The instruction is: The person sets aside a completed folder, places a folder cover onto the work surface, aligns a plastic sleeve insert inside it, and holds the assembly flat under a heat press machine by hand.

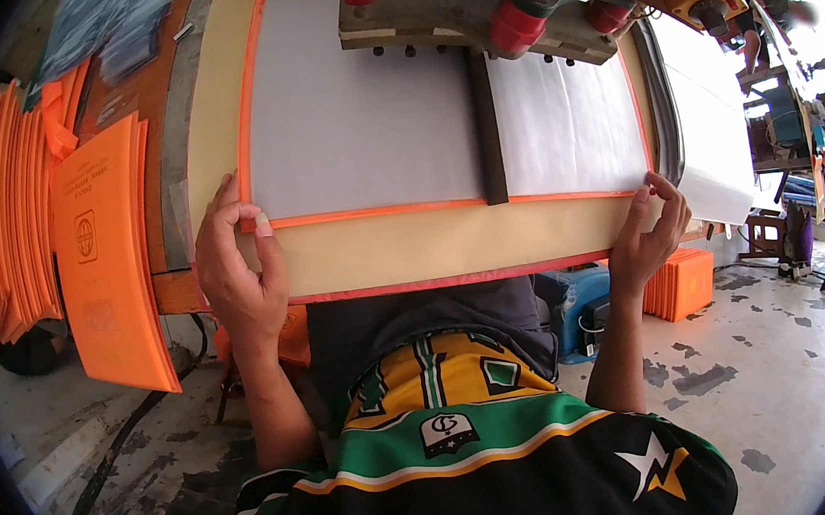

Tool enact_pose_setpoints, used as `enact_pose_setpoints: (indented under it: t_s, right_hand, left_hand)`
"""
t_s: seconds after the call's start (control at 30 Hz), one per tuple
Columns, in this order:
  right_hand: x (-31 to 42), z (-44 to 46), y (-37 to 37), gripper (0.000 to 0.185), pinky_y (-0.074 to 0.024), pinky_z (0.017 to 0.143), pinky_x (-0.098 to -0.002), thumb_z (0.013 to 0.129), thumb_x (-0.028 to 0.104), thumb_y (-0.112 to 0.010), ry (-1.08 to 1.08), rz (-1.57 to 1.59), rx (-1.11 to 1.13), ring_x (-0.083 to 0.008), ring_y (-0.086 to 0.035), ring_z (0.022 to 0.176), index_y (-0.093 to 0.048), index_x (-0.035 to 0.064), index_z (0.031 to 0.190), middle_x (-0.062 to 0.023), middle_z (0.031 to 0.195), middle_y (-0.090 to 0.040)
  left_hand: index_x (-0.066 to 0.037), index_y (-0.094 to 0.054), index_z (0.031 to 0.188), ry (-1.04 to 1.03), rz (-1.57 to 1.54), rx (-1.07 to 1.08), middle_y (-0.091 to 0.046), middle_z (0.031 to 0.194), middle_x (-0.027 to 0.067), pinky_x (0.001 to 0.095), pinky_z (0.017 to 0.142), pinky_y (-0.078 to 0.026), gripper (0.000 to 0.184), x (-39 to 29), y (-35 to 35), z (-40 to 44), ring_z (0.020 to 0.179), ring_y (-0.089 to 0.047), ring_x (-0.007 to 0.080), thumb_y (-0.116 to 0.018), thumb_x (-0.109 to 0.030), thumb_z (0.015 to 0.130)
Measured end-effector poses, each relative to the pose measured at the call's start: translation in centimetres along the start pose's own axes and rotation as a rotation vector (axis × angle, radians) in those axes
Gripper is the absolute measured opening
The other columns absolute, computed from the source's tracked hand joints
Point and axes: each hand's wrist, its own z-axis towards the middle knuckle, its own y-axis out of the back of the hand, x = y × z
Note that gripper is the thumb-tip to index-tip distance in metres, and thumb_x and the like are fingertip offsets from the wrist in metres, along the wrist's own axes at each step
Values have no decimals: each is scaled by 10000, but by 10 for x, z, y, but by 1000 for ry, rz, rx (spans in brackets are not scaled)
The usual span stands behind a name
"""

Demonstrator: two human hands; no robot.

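Note:
An orange-edged folder cover point(371, 151) lies spread flat on a cream board point(431, 245), its inner face covered with whitish, shiny sheets. A dark bar point(488, 129) runs down over its middle. At the cover's near left corner, my left hand point(245, 275) pinches the edge between thumb and fingers. My right hand point(649, 233) grips the near right corner the same way. The head of a press point(468, 15), with red knobs point(517, 27), hangs over the far part of the cover and hides some of it.
Printed orange folders point(95, 251) stand in a row at the left, near clear plastic sheets point(107, 33). Another orange stack point(679, 285) sits on the floor at the right, near a blue machine point(576, 311). A yellow control box point(702, 1) is fixed beside the press.

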Motion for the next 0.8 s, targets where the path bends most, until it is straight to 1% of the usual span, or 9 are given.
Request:
enact_pose_setpoints:
  t_s: [0.43, 0.8]
  right_hand:
    - [0, 0, -1, 262, -472, 975, -469, 1062, 236, -609, -6, 2, -4, -304, -592, 1072, -713, 24, 1176, -117, 1090, -704]
    - [-1, -1, 0, 270, -469, 979, -475, 1062, 237, -602, -1, 4, -1, -308, -592, 1070, -711, 22, 1184, -123, 1097, -698]
  left_hand:
    - [-36, -593, 1135, -10, 20, 0, -670, 1435, 229, 475, 1087, -472, 122, 2, 0, 0, 1276, -649, 390, -578, -122, 1051]
    - [-29, -607, 1135, 4, 1, -8, -676, 1415, 234, 483, 1084, -473, 122, -1, 0, 0, 1267, -650, 400, -588, -120, 1055]
